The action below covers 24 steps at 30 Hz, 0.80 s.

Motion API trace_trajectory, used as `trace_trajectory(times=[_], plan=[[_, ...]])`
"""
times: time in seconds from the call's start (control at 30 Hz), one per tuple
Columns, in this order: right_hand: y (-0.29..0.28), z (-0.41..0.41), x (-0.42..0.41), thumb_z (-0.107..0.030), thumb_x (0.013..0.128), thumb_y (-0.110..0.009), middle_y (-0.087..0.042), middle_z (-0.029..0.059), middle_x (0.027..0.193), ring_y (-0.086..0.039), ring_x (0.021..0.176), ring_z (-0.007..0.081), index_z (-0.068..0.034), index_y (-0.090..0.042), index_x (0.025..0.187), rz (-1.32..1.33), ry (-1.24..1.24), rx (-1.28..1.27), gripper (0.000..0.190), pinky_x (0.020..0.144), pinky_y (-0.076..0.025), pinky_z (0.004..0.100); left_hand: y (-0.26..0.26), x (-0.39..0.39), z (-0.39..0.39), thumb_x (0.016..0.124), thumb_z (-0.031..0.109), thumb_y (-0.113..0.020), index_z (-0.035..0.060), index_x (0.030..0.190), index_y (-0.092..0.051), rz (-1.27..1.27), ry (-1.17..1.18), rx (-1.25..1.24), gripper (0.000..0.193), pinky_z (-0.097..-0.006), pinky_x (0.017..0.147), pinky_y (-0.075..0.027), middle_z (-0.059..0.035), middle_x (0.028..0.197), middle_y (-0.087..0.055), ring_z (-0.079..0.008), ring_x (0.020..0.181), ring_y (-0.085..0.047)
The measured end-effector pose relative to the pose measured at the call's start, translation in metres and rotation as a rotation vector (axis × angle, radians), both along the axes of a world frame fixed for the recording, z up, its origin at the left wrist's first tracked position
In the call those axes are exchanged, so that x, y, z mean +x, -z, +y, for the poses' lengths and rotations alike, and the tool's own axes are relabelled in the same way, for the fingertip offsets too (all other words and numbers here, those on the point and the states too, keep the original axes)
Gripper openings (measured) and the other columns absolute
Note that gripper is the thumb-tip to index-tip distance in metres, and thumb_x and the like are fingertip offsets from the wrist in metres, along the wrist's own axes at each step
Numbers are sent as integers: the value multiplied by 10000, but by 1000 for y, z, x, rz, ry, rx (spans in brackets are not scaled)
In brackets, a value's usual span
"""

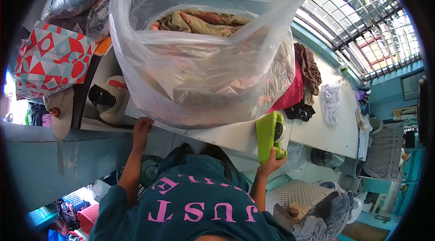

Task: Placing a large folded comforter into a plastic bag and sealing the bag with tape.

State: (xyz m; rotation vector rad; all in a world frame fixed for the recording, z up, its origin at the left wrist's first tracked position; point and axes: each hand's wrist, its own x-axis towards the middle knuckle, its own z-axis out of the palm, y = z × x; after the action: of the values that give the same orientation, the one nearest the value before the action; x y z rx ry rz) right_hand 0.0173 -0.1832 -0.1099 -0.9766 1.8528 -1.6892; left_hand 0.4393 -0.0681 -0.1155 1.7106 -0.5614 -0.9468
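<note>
A large clear plastic bag [204, 74] stands open-mouthed on the white table [217, 139] in front of me. Folded patterned fabric [204, 23] shows inside it. My right hand [271, 164] grips the near end of a lime-green tape dispenser [266, 134] at the table's front edge. A roll of tape [279, 131] sits in the dispenser. At the left, my left hand [142, 128] is by the table edge, close to the bag's lower left corner. Its fingers look curled, and whether they pinch anything is too small to tell.
Left of the bag are a black tumbler [102, 95], a white perforated basket [114, 105] and a red-patterned bag [56, 57]. Pink cloth [289, 94] and brown cloth [307, 69] lie to its right. A laundry basket [299, 193] with clothes stands low at the right, below a barred window [353, 13].
</note>
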Motion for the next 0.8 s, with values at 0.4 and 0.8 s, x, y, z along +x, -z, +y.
trace_trajectory(times=[0.4,0.8], plan=[[27,-69,1,-319,840,-561,-317,154,1331,-294,1233,261,-4,-274,1313,-30,-192,19,636,1000,-264,369,-268,-41,-63,844,73,-422,57,912,-482,-671,18,-1153,93,-312,664,-437,-97,815,-577,-200,732,-549],[-271,-204,73,-414,839,-499,-371,131,1319,-351,1212,256,-60,-385,1248,508,-721,-741,553,948,-319,402,-354,6,-123,800,550,-431,66,1279,-347,-1026,-308,-1146,686,-413,987,-274,-159,1308,-389,-277,1230,-360]])
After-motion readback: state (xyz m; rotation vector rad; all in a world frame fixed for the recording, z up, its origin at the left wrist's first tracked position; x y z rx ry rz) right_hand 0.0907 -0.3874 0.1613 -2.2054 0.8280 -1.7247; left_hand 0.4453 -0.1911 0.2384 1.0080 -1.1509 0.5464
